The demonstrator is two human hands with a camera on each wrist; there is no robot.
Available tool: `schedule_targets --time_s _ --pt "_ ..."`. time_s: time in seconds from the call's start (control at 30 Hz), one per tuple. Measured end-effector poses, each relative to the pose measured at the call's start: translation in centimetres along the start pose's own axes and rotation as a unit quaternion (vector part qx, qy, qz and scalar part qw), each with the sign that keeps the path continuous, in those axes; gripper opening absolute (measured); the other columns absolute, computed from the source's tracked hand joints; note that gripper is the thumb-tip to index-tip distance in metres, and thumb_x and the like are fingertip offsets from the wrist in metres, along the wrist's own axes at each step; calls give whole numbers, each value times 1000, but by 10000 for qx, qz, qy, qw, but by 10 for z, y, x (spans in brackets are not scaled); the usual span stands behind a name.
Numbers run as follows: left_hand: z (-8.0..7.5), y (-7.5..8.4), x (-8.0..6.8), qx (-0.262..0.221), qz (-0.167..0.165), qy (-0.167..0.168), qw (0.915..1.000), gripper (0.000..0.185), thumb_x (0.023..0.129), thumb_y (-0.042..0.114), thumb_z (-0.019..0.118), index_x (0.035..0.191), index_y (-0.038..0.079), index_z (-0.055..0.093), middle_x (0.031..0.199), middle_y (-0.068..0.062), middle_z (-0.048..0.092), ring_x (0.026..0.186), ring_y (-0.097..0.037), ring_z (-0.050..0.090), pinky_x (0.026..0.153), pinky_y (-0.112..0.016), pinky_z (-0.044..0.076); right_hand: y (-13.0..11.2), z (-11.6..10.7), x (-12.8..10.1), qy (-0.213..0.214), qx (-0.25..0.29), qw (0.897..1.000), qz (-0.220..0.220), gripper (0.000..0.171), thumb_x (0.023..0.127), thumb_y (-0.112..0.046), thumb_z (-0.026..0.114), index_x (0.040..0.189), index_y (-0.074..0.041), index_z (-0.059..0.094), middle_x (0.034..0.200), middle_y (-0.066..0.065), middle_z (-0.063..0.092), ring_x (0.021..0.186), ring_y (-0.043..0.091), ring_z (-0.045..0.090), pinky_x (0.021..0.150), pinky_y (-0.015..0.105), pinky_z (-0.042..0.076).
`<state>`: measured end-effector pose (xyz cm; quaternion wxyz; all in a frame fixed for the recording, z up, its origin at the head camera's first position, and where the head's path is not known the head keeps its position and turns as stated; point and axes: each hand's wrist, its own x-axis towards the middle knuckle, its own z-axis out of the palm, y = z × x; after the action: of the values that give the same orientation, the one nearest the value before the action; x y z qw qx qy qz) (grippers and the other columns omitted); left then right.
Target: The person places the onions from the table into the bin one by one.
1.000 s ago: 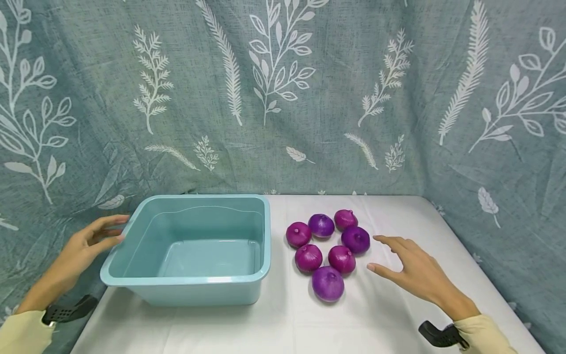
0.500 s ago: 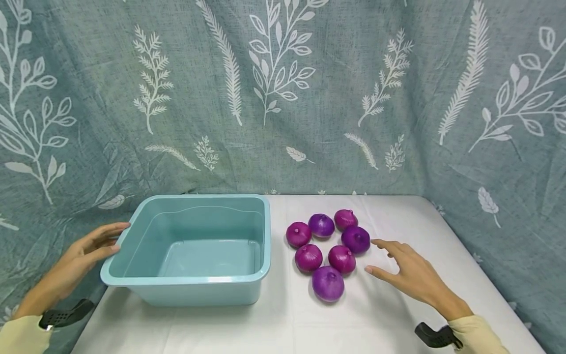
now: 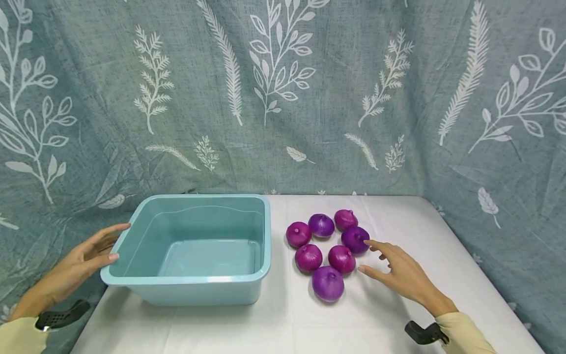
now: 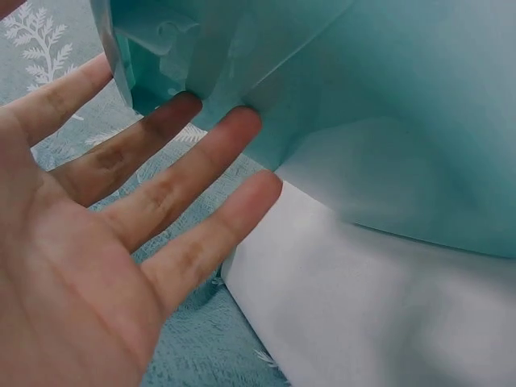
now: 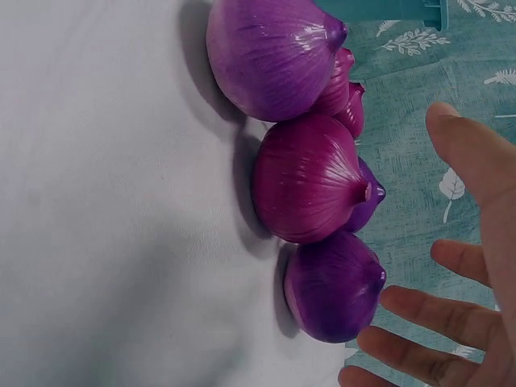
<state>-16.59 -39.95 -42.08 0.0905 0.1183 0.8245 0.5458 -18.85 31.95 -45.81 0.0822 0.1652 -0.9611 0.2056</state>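
Observation:
A light blue plastic basin (image 3: 185, 281) stands on the left of the table with nothing inside. At its left rim is my left hand (image 3: 84, 255), thumb on the rim edge; in the left wrist view the fingers (image 4: 214, 222) reach extended along the basin's outer wall (image 4: 387, 145). Right of the basin lies a cluster of several purple onions (image 3: 309, 258). My right hand (image 3: 407, 273) hovers beside them, fingers spread, with the index fingertip at the dark purple onion (image 3: 353, 238). Whether it touches that onion I cannot tell. A magenta onion (image 5: 310, 177) is left of the thumb.
The table (image 3: 292, 319) has a white cover. A lighter purple onion (image 3: 327, 283) sits nearest the front. A patterned green-blue curtain (image 3: 283, 162) hangs behind and at both sides.
My right hand has moved left, its index fingertip coming to the dark purple onion. My left hand has shifted slightly, its thumb lower along the rim. Basin and onions stay put.

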Motion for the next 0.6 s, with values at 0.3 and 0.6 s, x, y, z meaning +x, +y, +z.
schedule_targets --time_s 0.3,0.6 --pt "0 -1 0 33 -72 37 10000 67 110 15 49 167 31 16 171 -7 6 150 -50 6 97 -85 22 2 23 12 -86 386 9992 48 77 87 -63 75 144 -13 58 124 8 67 99 21 64 72 36 52" --pt "-2 -1 -3 80 155 -98 9998 66 111 11 45 167 28 15 168 5 13 137 -2 26 97 -84 26 -6 50 17 12 323 9993 193 77 86 -61 77 141 -10 59 113 7 67 88 18 60 69 34 50"
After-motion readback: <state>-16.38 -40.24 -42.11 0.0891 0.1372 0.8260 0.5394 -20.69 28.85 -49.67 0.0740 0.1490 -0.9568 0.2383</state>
